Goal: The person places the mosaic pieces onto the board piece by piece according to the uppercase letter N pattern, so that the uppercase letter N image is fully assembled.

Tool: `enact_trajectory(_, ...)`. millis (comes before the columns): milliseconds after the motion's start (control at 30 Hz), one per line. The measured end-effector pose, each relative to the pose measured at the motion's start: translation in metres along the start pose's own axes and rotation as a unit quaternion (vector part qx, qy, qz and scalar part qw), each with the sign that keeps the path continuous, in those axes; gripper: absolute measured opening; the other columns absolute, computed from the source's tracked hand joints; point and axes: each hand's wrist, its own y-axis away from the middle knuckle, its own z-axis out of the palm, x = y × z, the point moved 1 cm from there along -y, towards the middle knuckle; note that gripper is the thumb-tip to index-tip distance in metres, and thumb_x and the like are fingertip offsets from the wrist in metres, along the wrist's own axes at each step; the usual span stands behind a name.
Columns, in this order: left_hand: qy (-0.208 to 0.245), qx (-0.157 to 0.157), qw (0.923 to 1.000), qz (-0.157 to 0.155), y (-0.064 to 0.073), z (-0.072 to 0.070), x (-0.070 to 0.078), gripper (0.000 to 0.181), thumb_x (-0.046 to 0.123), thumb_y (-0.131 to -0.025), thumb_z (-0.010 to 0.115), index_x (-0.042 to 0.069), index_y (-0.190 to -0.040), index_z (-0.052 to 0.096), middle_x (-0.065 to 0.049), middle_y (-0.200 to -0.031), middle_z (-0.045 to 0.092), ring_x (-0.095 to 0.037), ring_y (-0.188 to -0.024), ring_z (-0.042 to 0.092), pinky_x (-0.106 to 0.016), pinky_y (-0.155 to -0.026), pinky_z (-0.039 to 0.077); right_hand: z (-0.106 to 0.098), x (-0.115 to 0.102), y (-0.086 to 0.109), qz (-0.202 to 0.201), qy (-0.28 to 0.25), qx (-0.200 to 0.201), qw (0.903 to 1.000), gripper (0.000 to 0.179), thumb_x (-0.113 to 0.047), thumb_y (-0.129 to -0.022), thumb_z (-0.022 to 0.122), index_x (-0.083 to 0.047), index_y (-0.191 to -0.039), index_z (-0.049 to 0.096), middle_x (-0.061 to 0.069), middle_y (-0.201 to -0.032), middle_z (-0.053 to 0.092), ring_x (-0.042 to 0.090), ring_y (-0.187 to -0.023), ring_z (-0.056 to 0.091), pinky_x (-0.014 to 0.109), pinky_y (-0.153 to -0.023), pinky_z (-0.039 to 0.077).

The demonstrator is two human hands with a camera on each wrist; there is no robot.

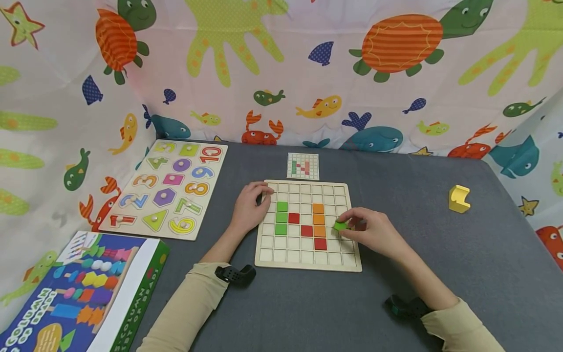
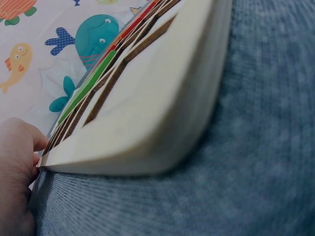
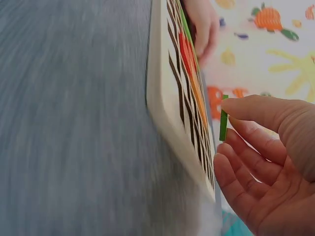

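Note:
A square wooden grid board (image 1: pixel 308 259) lies in front of me. It carries three green tiles (image 1: pixel 281 218) in a column on the left, three orange tiles (image 1: pixel 318 219) in a column on the right and three red tiles (image 1: pixel 306 231) running diagonally between and below them. My left hand (image 1: pixel 251 205) grips the board's far left corner, its fingertips at the edge (image 2: pixel 47 162). Between thumb and fingers my right hand (image 1: pixel 374 231) pinches a loose green tile (image 3: pixel 224 120), held over the board's right side. The other right fingers (image 3: pixel 236 182) are loosely bent.
A small printed pattern card (image 1: pixel 303 166) lies just beyond the board. At the left are a number-and-shape puzzle board (image 1: pixel 163 190) and a colourful toy box (image 1: pixel 83 293). A yellow curved block (image 1: pixel 459 199) stands far right. A patterned cloth (image 1: pixel 290 73) hangs behind the grey table.

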Motion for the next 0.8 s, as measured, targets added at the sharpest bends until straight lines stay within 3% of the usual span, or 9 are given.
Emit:
enact_trajectory(267,0.001,-0.001,1.0,-0.001,0.0,-0.001,0.0,0.016,0.009,-0.093,0.061,0.008,-0.102,0.075,-0.011,-0.121,0.063,-0.028,-0.114,0.054,-0.044,-0.097,0.044,0.031,-0.03,-0.017,-0.036,-0.049,-0.049,0.9969,0.02,-0.011,-0.082,0.078,-0.014,-0.101,0.072,-0.003,-0.093,0.066,0.016,-0.085,0.06,0.031,-0.077,0.056)
enact_trajectory(433,0.001,0.001,1.0,0.001,0.0,-0.001,-0.001,0.016,0.009,-0.093,0.061,0.008,-0.102,0.074,-0.011,-0.121,0.063,-0.028,-0.114,0.054,-0.044,-0.097,0.044,0.048,-0.044,-0.025,-0.065,-0.066,-0.069,0.9934,0.02,-0.01,-0.081,0.079,-0.014,-0.099,0.072,-0.004,-0.088,0.065,0.014,-0.079,0.06,0.028,-0.072,0.054)
enact_trajectory(800,-0.007,-0.001,1.0,0.0,0.0,0.0,-0.001,0.016,0.01,-0.094,0.061,0.008,-0.103,0.074,-0.01,-0.122,0.062,-0.027,-0.115,0.054,-0.044,-0.097,0.044,0.077,-0.067,-0.038,-0.16,-0.028,-0.083,0.9833,0.017,-0.011,-0.081,0.08,-0.011,-0.095,0.07,-0.001,-0.085,0.064,0.014,-0.076,0.059,0.026,-0.069,0.051)
